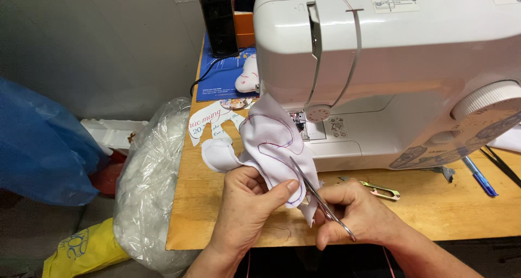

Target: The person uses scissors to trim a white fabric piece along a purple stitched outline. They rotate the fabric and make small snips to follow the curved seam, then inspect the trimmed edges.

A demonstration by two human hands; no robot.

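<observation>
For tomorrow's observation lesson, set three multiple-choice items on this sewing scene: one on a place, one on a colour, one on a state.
1. Where does the small thread snipper lie?
A. On the wooden table, in front of the sewing machine
B. On top of the sewing machine
C. On the floor by the bags

2. What colour is the stitched line on the white fabric?
A. Green
B. Purple
C. Black

3. What is the right hand doing?
A. Resting flat on the table
B. Turning the machine's dial
C. Holding scissors at the fabric's edge

Answers:
1 A: the snipper rests on the table just before the sewing machine.
2 B: purple stitching curves across the fabric.
3 C: its fingers grip the scissors, blades at the fabric pinched by the left hand.
</observation>
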